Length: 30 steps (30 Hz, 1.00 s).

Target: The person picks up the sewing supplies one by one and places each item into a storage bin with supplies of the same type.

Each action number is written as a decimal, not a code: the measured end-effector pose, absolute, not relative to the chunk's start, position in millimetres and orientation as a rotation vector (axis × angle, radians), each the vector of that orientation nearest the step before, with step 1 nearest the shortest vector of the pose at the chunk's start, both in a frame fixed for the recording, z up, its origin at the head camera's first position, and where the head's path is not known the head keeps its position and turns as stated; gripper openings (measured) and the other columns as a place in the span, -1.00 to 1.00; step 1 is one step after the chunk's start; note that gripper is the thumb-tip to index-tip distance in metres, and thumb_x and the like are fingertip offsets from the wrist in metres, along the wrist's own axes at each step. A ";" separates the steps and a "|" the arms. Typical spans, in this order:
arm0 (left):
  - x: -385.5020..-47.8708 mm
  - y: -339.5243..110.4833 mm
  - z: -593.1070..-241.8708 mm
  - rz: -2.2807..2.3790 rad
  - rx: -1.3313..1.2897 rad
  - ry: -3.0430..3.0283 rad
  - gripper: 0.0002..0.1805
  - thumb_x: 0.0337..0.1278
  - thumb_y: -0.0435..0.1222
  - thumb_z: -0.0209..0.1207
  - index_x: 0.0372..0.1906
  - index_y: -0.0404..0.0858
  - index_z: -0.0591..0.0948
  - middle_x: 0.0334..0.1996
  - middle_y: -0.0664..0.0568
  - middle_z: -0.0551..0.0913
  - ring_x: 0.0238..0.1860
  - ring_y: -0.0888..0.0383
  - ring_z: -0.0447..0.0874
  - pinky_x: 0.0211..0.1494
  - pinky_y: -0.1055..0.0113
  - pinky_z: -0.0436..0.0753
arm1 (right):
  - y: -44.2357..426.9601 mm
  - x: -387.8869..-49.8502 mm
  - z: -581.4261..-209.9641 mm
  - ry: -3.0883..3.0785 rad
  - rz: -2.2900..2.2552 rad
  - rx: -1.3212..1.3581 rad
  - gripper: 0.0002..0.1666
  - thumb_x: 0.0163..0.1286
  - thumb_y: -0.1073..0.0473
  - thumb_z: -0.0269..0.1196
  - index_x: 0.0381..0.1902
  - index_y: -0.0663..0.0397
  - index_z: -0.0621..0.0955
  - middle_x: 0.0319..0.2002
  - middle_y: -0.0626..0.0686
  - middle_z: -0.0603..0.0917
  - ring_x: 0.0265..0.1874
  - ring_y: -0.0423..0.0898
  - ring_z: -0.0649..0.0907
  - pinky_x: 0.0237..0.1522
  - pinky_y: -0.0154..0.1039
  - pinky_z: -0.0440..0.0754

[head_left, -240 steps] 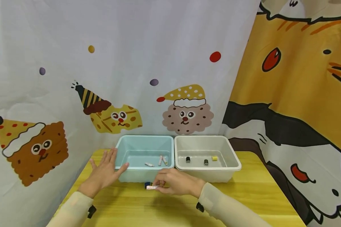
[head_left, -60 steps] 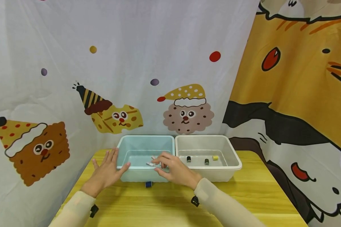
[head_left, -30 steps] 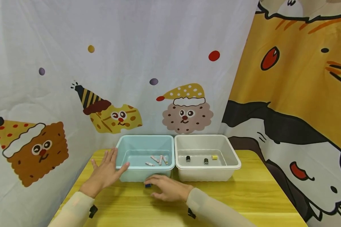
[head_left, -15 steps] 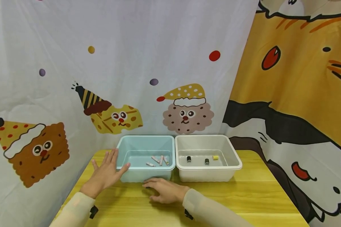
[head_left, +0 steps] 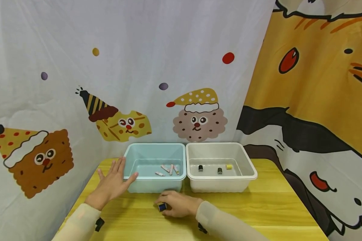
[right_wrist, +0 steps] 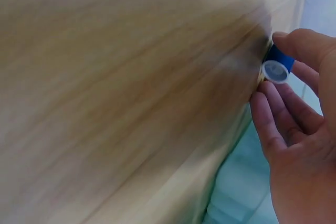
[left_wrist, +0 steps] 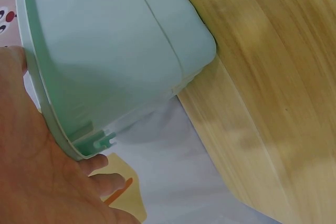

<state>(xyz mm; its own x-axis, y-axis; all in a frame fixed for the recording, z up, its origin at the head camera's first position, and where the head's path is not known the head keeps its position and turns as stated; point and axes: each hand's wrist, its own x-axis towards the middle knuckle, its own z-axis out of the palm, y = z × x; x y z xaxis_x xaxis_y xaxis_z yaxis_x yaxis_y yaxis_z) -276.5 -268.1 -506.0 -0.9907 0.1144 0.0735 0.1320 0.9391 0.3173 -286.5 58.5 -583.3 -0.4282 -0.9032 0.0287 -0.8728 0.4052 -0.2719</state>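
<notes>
My right hand [head_left: 181, 204] pinches a small blue thread spool [head_left: 162, 207] between thumb and fingers, close to the table in front of the light-blue bin [head_left: 154, 178]. In the right wrist view the pale round end of the spool [right_wrist: 276, 71] shows below the thumb. My left hand [head_left: 110, 185] rests on the left side of the light-blue bin, fingers straight and spread; the left wrist view shows it against the bin's rim [left_wrist: 44, 98]. Inside that bin lie several small pale pink-and-white sticks [head_left: 171, 169].
A white bin [head_left: 221, 177] stands right beside the blue one, with two black spools [head_left: 220, 171] and a yellow spool [head_left: 229, 166] inside. Both bins sit on a wooden table [head_left: 132, 221] before a printed curtain [head_left: 169, 50].
Earlier my right hand held a pink-and-white stick, which now lies in the blue bin. It then came down to the blue spool and has drawn it nearer me. My left hand has stayed put.
</notes>
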 end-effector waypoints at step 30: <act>-275.3 -267.1 -502.4 -0.491 -0.201 -3.050 0.30 0.69 0.56 -0.12 0.94 -0.39 -0.07 0.94 -0.39 -0.05 0.88 -0.60 -0.06 0.57 -0.99 -0.29 | 73.2 -290.6 -570.1 2.465 -0.574 -1.625 -0.57 0.67 -0.03 0.52 0.36 -0.04 0.84 0.12 -0.10 0.82 -0.10 -0.52 0.68 -0.04 -0.73 0.63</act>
